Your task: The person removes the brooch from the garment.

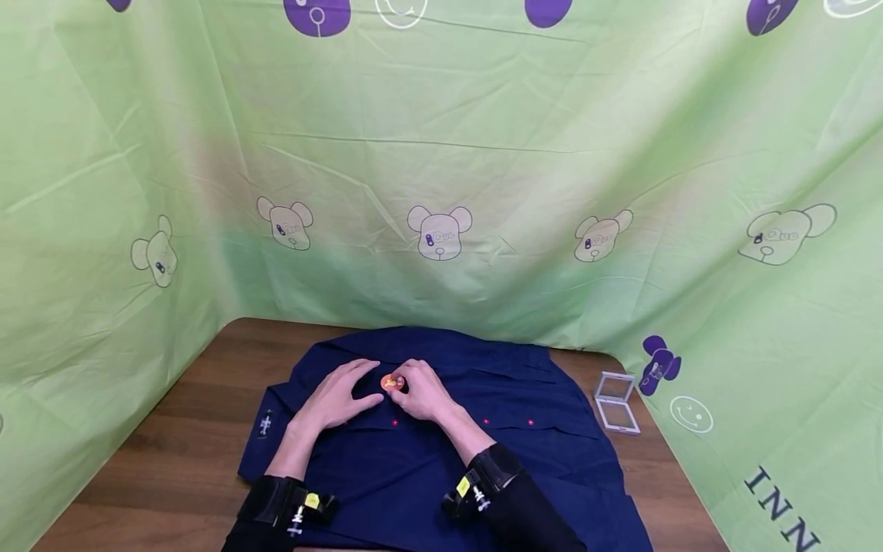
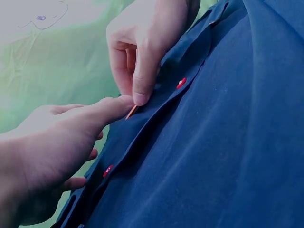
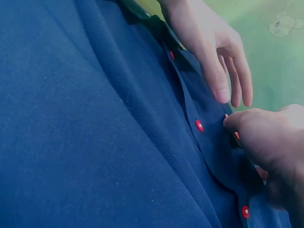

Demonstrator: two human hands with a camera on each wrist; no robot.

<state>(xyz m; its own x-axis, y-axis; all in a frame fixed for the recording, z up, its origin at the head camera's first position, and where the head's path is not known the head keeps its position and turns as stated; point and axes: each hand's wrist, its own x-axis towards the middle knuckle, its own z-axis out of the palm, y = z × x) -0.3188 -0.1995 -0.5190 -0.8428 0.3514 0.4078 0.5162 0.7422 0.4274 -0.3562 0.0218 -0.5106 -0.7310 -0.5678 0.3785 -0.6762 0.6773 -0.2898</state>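
A dark blue buttoned garment [image 1: 428, 460] lies spread over the table, with small red buttons [image 3: 199, 125] along its front strip. On it, my right hand [image 1: 424, 392] pinches a thin round orange-red disc [image 1: 388, 381] between thumb and fingers. The disc has a small coloured picture on its face; in the left wrist view only its thin orange edge [image 2: 131, 112] shows. My left hand [image 1: 339, 396] is just left of the disc, fingers loosely spread and holding nothing. Its thumb comes near the disc, with a small gap in the head view.
An open hinged square case [image 1: 616, 402] with pale frames stands on the wooden table [image 1: 186, 429], right of the garment. A small dark and silver item [image 1: 265, 423] is on the garment's left part. Green printed cloth [image 1: 441, 176] hangs behind and at both sides.
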